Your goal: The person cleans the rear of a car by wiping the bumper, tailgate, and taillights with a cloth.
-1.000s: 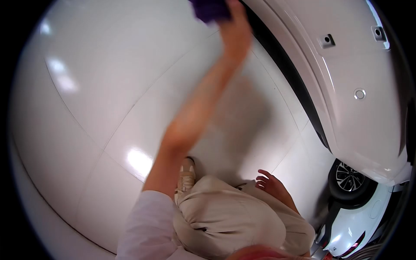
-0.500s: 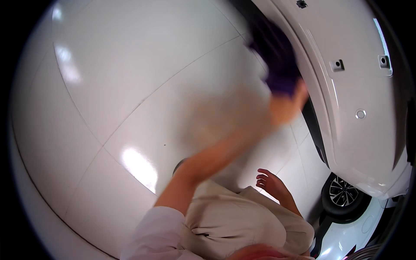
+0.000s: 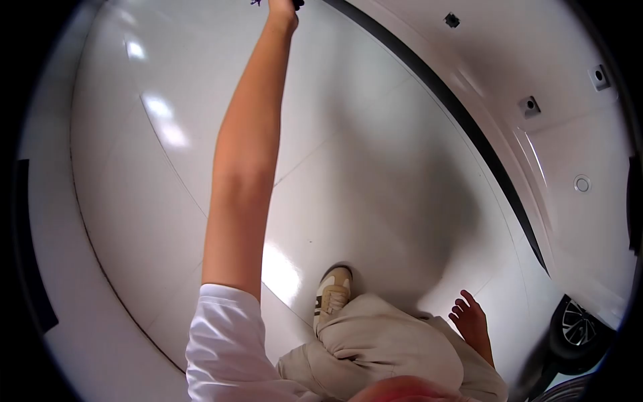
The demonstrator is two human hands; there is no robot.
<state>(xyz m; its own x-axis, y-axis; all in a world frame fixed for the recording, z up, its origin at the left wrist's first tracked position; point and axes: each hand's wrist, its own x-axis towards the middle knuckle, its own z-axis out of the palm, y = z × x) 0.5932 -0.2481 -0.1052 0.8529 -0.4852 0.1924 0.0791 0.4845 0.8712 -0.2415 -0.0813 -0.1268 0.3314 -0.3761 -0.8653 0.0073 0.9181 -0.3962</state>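
My left arm reaches up to the top edge of the view, where only the lower part of my left hand (image 3: 282,9) shows. Scraps of a purple cloth (image 3: 256,2) stick out beside it, and the hand is closed on this cloth, though the fingers are cut off by the frame. At the lower right, my right hand (image 3: 471,319) hangs beside my knee with its fingers apart and nothing in it. It touches nothing that I can see.
A white car body (image 3: 556,147) with a dark lower trim (image 3: 462,110) curves down the right side. A wheel (image 3: 575,327) of another vehicle stands at the lower right. My shoe (image 3: 333,293) is on the glossy pale floor (image 3: 375,174). A dark strip (image 3: 33,248) lies at the far left.
My left hand swept right with the purple cloth close to the car's trim, then back up and left to the top edge. The view has shifted; my right hand stays open.
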